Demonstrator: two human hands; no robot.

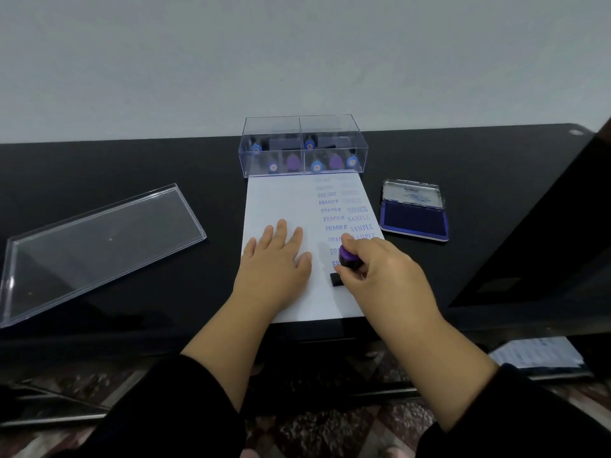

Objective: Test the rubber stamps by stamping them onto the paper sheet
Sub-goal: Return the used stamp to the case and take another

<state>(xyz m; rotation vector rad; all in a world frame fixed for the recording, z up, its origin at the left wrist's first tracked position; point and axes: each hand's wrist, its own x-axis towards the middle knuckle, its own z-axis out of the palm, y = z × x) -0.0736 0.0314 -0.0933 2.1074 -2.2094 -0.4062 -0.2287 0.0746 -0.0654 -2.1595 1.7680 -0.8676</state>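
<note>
On the black desk [132, 160] we see the paper [281, 200] held flat by our left hand [276, 256], fingers spread. Our right hand [380, 272] grips a purple stamp [347, 259], its black base down on the sheet under the FRAGILE prints. Near its right lies the open ink pad [413, 216]; behind, a clear box [302, 147] holds more stamps.

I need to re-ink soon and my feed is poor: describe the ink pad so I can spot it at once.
Start at the white paper sheet in the middle of the black table. Just off its right edge lies the ink pad, a flat blue tray with its lid hinged up behind. It is the only dark blue slab there.
</note>
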